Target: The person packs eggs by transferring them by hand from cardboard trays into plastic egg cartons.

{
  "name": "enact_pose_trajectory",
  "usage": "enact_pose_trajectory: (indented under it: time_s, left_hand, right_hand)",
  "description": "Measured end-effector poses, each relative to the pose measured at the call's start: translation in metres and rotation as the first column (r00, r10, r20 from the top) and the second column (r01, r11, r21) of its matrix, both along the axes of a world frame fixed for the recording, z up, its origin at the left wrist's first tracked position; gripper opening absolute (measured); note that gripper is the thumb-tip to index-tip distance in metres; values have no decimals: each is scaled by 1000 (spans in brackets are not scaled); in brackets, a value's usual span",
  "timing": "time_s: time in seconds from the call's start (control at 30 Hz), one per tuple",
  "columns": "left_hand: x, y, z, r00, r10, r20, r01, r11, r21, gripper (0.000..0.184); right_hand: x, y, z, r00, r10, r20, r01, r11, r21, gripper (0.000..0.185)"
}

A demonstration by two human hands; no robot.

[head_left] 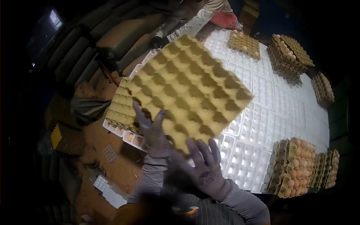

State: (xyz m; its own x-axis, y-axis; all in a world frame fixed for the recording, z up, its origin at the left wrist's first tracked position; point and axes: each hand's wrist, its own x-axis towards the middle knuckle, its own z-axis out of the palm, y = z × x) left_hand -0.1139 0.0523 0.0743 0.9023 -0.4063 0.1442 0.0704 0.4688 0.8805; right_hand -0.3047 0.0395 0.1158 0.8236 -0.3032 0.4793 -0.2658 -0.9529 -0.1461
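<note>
A tan pulp egg tray (191, 88) with rows of cups and no eggs showing is raised and tilted in front of me, slightly blurred. My left hand (153, 137), gloved, grips its lower left edge, with two fingers against the near face and the others hidden. My right hand (206, 168), also gloved, is at the tray's bottom corner with fingers stretched and apart, the tips overlapping the edge. Whether they press on it is unclear. Partly behind the raised tray, another pulp tray (122, 107) lies over a white tray (131, 139) of eggs.
White plastic trays (255, 123) cover the table. Stacked egg trays stand at the right front (296, 165), the far right (288, 58) and the right edge (322, 90). A co-worker (202, 18) leans in at the back. Grey sacks (75, 63) are piled left.
</note>
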Motion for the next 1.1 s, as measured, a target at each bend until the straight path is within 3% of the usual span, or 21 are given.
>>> enact_pose_trajectory:
  time_s: [0.07, 0.13, 0.2, 0.27, 0.3, 0.37, 0.47, 0.53, 0.57, 0.63, 0.67, 0.7, 0.77, 0.83, 0.87, 0.93, 0.97, 1.0, 1.03, 1.1]
  left_hand:
    - [72, 40, -24, 874, 233, 427, -371, 887, 275, 75]
    - [139, 68, -72, 904, 352, 243, -390, 912, 126, 66]
    - [194, 89, -121, 880, 349, 321, -448, 835, 321, 80]
    - [284, 132, -244, 795, 99, 599, -519, 622, 586, 85]
    - [325, 150, -299, 714, -42, 699, -592, 496, 635, 87]
    - [264, 116, -218, 910, 245, 334, -402, 713, 574, 83]
    - [232, 97, -156, 947, 317, 46, -299, 824, 482, 77]
    - [244, 108, -182, 936, 273, 223, -352, 752, 557, 81]
    - [246, 112, -194, 956, 243, 165, -293, 827, 480, 81]
    - [259, 120, -231, 959, 225, 174, -283, 823, 493, 81]
    - [275, 127, -251, 813, 151, 562, -582, 237, 778, 86]
    - [238, 98, -179, 861, 91, 500, -482, -163, 861, 90]
    - [236, 93, -170, 726, -7, 688, -688, -24, 725, 84]
    - [217, 54, -157, 623, -86, 777, -657, 482, 580, 66]
    - [154, 15, -112, 828, 19, 560, -323, 832, 451, 59]
    - [52, -41, -97, 817, -301, 492, 19, 866, 499, 48]
    - [-43, -76, -63, 778, -399, 485, 109, 846, 522, 40]
    - [-115, -98, -52, 761, -548, 349, 297, 771, 563, 37]
    - [-182, -115, -34, 636, -670, 384, 351, 694, 629, 32]
    - [-281, -156, -33, 406, -755, 515, 421, 655, 627, 29]
  right_hand:
    - [21, 16, -18, 992, 96, 80, -108, 981, 161, 51]
    - [34, 19, -35, 996, 81, 42, -90, 963, 254, 51]
    - [37, 21, -51, 997, 77, -31, -63, 944, 325, 53]
    - [35, 23, -65, 989, 84, -126, -32, 930, 367, 58]
    - [32, 25, -73, 992, 62, -114, -12, 920, 393, 58]
    - [25, 24, -73, 988, 30, -152, 35, 913, 406, 57]
    - [9, 22, -78, 984, -55, -169, 123, 897, 424, 57]
    - [-2, 17, -80, 982, -100, -159, 160, 890, 428, 57]
    - [-8, 15, -80, 980, -115, -160, 175, 885, 432, 57]
    - [-23, 13, -80, 983, -126, -132, 173, 878, 446, 56]
    - [-29, 10, -79, 985, -132, -109, 167, 878, 448, 55]
    - [-41, 9, -78, 983, -156, -99, 184, 878, 442, 55]
    - [-78, 8, -104, 984, -98, -146, 158, 857, 490, 57]
    - [-116, 4, -104, 994, -111, -18, 102, 829, 550, 54]
    - [-138, -8, -86, 997, -74, 21, 45, 789, 613, 49]
    - [-185, -17, -83, 992, -85, 91, 7, 772, 636, 46]
    - [-213, -25, -81, 996, -60, 70, 2, 775, 632, 46]
    - [-241, -32, -79, 998, -27, 57, -15, 774, 633, 47]
    - [-270, -41, -75, 999, 12, 48, -40, 769, 638, 48]
    - [-334, -62, -64, 998, -6, 59, -29, 823, 567, 47]
